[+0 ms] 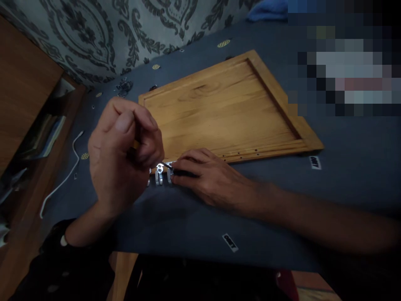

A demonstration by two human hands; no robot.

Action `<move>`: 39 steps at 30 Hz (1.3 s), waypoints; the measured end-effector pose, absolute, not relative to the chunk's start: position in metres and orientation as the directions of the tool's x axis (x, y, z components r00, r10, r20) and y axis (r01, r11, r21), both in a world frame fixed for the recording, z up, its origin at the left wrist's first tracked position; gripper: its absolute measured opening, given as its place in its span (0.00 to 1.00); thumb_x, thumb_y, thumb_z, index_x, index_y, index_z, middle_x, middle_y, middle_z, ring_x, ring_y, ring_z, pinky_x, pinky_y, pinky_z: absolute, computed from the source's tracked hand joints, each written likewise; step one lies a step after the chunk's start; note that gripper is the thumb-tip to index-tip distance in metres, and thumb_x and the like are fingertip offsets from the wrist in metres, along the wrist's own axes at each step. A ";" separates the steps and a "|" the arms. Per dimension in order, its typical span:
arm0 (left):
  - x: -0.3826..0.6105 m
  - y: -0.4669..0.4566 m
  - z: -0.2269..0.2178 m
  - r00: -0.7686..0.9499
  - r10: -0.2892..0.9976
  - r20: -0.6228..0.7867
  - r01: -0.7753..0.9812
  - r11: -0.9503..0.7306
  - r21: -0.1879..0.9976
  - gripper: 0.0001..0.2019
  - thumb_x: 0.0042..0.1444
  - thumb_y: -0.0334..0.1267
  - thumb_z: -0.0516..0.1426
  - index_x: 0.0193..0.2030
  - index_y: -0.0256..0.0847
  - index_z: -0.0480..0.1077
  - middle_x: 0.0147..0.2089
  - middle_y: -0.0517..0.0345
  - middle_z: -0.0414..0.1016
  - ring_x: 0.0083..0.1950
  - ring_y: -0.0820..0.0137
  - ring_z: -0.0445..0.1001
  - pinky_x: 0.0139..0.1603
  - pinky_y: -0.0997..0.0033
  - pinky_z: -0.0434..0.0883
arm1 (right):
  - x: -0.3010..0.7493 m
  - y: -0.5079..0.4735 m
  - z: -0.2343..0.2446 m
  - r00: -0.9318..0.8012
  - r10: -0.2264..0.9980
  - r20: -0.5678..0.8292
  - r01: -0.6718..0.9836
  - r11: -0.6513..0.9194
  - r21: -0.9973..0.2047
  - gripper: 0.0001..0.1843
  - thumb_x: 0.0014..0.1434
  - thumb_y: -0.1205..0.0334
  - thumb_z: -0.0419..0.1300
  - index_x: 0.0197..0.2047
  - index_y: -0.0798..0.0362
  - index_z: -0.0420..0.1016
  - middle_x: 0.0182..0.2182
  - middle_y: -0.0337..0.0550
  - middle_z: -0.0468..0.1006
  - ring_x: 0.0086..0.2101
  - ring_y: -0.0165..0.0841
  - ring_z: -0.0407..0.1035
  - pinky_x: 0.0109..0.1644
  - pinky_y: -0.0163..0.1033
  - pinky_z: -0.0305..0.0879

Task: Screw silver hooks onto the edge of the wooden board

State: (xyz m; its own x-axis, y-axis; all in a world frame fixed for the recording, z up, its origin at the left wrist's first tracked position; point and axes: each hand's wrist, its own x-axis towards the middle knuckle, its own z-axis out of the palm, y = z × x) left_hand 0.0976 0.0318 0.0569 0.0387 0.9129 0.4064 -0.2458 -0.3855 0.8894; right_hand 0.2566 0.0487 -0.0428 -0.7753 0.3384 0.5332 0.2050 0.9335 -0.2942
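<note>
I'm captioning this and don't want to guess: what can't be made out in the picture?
All in the head view:
- The tool's handle: mostly hidden by the left hand.
- What the right hand covers of the metal piece at its fingertips.
- The dark tangle by the wall: too small and dim to identify.
- The blue cloth: cut off by the pixelated patch.
</note>
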 end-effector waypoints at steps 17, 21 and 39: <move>0.099 0.026 0.064 -0.012 0.924 0.383 -0.025 -0.383 0.923 0.10 0.66 0.31 0.54 0.36 0.38 0.76 0.26 0.57 0.67 0.27 0.69 0.66 0.28 0.68 0.65 | 0.257 0.048 -0.041 -0.795 0.347 0.497 0.220 0.929 -0.297 0.11 0.69 0.69 0.57 0.49 0.54 0.80 0.49 0.48 0.81 0.49 0.43 0.66 0.50 0.49 0.65; 0.100 0.027 0.064 -0.003 0.908 0.418 -0.122 -0.415 0.901 0.12 0.67 0.27 0.51 0.37 0.36 0.76 0.22 0.63 0.59 0.21 0.75 0.57 0.22 0.73 0.60 | 0.256 0.049 -0.041 -0.796 0.347 0.497 0.215 0.928 -0.305 0.12 0.69 0.68 0.56 0.50 0.54 0.80 0.49 0.48 0.81 0.49 0.43 0.66 0.50 0.48 0.64; 0.099 0.045 0.060 0.198 0.869 0.454 -0.295 -0.389 0.873 0.14 0.67 0.24 0.51 0.36 0.32 0.77 0.19 0.69 0.51 0.14 0.84 0.50 0.13 0.85 0.56 | 0.258 0.049 -0.039 -0.821 0.343 0.457 0.196 0.921 -0.337 0.13 0.68 0.70 0.57 0.51 0.55 0.79 0.50 0.49 0.80 0.51 0.44 0.65 0.54 0.51 0.64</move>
